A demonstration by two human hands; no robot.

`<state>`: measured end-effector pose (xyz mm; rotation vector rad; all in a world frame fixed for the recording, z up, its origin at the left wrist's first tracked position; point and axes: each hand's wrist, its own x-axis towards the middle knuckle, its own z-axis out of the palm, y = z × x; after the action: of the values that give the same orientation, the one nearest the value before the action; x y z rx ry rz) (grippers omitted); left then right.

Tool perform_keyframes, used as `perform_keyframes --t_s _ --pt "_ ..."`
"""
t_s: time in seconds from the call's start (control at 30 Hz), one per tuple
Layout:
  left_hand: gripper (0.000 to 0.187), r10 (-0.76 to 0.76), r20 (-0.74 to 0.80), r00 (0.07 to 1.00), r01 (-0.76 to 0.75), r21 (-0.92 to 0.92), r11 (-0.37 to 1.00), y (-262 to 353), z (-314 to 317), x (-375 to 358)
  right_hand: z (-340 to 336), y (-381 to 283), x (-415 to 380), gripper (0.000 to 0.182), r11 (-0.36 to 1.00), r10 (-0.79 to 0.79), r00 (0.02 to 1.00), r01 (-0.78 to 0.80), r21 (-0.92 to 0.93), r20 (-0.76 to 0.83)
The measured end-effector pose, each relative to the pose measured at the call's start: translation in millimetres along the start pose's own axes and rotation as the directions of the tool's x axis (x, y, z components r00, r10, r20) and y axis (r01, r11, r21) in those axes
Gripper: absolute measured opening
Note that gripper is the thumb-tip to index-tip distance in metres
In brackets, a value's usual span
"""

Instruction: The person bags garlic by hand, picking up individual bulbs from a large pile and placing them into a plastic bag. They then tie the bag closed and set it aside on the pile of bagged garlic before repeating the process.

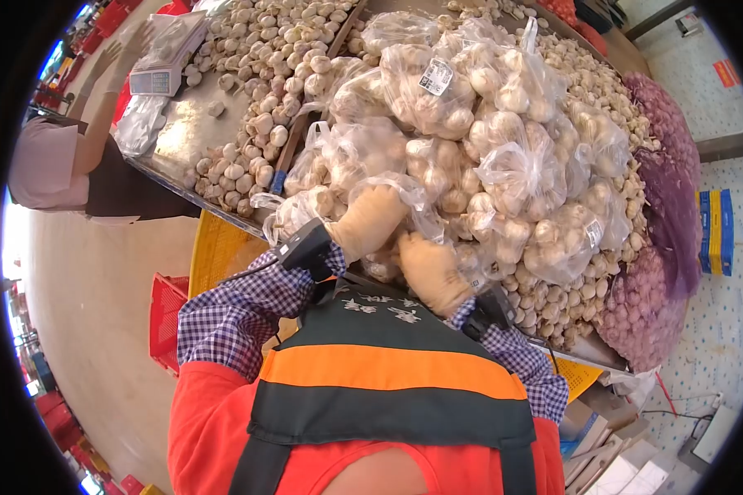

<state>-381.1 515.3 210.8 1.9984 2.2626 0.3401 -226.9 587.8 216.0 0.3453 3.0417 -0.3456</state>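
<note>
My left hand point(373, 221), in what looks like a tan glove, is closed on the edge of a clear plastic bag point(418, 200) at the near side of the garlic pile. Just to its right, my right hand point(433, 271) is curled, its fingertips turned down and hidden beside the same bag. What its fingers hold cannot be made out. Beyond both hands, knotted clear bags of garlic point(516, 173) are heaped up, some with white labels point(437, 76). Another bag of garlic point(299, 210) lies left of my left hand.
Loose garlic bulbs point(260, 124) cover the stand at left, behind a wooden divider point(293, 148). A scale point(157, 81) stands at the far left, near another person point(58, 165). Purple mesh sacks point(656, 280) line the right side. A red basket point(167, 318) sits below.
</note>
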Motion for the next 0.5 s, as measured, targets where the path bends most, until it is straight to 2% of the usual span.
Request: perform_keyframes --t_s 0.03,0.07,0.13,0.17,0.2,0.23,0.27,0.33,0.37,0.4,0.47,0.5 --pt "0.025 0.019 0.064 0.998 -0.023 0.06 0.998 0 4 2 11 -2 4 0.011 0.997 -0.02 1.0 0.02 -0.079 -0.001" --pt "0.024 0.034 0.129 0.991 -0.049 0.116 0.992 0 11 3 23 -1 8 0.011 0.997 -0.021 1.0 0.02 -0.077 -0.003" --pt "0.022 -0.009 0.128 0.992 0.003 0.053 0.999 -6 11 11 32 -4 15 0.012 0.985 -0.043 0.999 0.043 -0.166 0.003" --pt "0.023 -0.012 0.194 0.981 0.024 -0.061 0.998 -12 9 12 33 0 14 0.012 0.984 -0.053 0.999 0.053 -0.169 0.003" --pt "0.024 -0.006 0.259 0.966 0.053 -0.174 0.983 -15 -2 14 17 1 12 0.015 0.996 -0.011 0.998 0.016 -0.09 0.06" --pt "0.027 -0.013 0.364 0.931 0.093 -0.201 0.975 -17 -9 19 4 2 12 0.019 1.0 0.028 0.992 -0.027 -0.014 0.12" --pt "0.027 -0.018 0.359 0.933 0.096 -0.2 0.975 -22 -10 18 -3 3 9 0.019 1.0 0.022 0.993 -0.02 -0.018 0.118" --pt "0.032 0.187 0.182 0.965 -0.093 -0.428 0.899 -30 -16 13 -18 2 0 0.019 0.972 0.13 0.989 -0.114 0.206 -0.066" --pt "0.037 0.204 0.269 0.941 -0.09 -0.383 0.92 -31 -18 12 -27 3 -1 0.023 0.955 0.21 0.978 -0.209 0.212 0.019" --pt "0.037 0.208 0.268 0.941 -0.094 -0.385 0.918 -33 -17 13 -25 9 -2 0.023 0.954 0.214 0.977 -0.213 0.21 0.02" --pt "0.042 0.22 0.319 0.922 -0.093 -0.37 0.924 -37 -15 15 -14 30 -10 0.029 0.835 0.34 0.939 -0.28 0.474 -0.045" --pt "0.042 0.228 0.321 0.919 -0.098 -0.374 0.922 -38 -13 15 -16 41 -6 0.035 0.868 0.181 0.969 -0.076 0.492 -0.17"
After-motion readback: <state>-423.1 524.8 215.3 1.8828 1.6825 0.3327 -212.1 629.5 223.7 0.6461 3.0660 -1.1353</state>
